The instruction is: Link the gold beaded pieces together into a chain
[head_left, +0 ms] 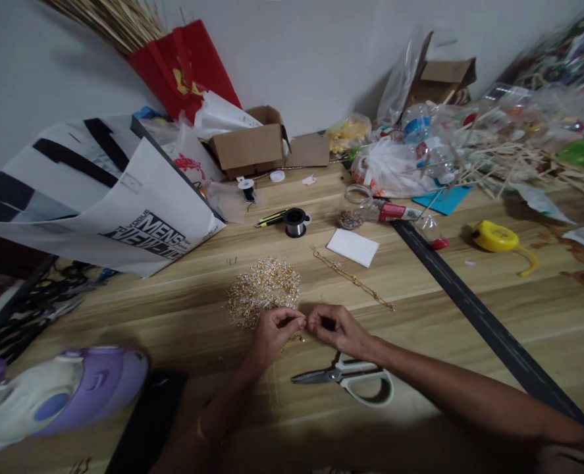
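Dim light, soft shadows, edges stretched, blurred

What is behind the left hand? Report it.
A gold-and-clear pile on the wooden table. The left hand covers part of its near edge, so that stretch cannot be seen.

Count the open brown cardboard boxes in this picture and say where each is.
2. The left box is near the red gold-printed bag; the right box is behind the blue-labelled clear bottle. Others may be hidden.
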The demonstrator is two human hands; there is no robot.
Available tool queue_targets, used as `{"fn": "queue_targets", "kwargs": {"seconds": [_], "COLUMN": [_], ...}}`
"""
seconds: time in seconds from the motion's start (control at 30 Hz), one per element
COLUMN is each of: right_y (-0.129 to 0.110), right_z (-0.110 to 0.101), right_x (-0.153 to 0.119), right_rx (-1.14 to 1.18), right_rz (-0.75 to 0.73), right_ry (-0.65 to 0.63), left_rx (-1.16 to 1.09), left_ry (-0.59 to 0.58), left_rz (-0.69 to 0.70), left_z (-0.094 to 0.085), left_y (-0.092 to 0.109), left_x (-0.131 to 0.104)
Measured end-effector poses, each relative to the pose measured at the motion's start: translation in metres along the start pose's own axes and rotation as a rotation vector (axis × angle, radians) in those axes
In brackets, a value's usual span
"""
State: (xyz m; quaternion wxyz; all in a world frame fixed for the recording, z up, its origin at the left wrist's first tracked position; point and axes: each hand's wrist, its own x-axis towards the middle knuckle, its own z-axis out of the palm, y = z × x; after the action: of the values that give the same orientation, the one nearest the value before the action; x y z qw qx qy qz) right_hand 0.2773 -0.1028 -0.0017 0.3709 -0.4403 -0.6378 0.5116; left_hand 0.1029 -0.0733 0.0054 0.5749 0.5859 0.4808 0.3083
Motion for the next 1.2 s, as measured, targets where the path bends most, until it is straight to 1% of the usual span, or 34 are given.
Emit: {"fn": "queue_targets", "kwargs": {"seconds": [0.3, 0.6, 0.77, 1.07, 1.2], "right_y": [0.0007, 0.0007, -0.0007, 0.0025, 0.0036], "right_z": [-0.0002, 0.0, -0.0001, -0.001, -0.0008], "right_x": [0.0002, 0.0006, 0.0006, 0.0011, 0.0007], "right_rx": [-0.012, -0.008, -0.023, -0.011, -0.018], "right_rz": [0.02, 0.011, 0.026, 0.011, 0.013], "right_ry": [0.008, 0.006, 0.016, 0.005, 0.016], "left_rx": [0.04, 0.041, 0.03, -0.021, -0.029], "left_ry": [-0.004, -0.008, -0.029, -0.027, -0.036], "left_rz": [0.02, 0.018, 0.02, -0.014, 0.0], "left_z": [0.0, 0.0, -0.0005, -0.0013, -0.0017], "left_y": [0.0042, 0.0026, 0.0038, 0.0061, 0.0055], "left_x": [-0.0017, -0.0017, -0.0014, -0.0023, -0.002]}}
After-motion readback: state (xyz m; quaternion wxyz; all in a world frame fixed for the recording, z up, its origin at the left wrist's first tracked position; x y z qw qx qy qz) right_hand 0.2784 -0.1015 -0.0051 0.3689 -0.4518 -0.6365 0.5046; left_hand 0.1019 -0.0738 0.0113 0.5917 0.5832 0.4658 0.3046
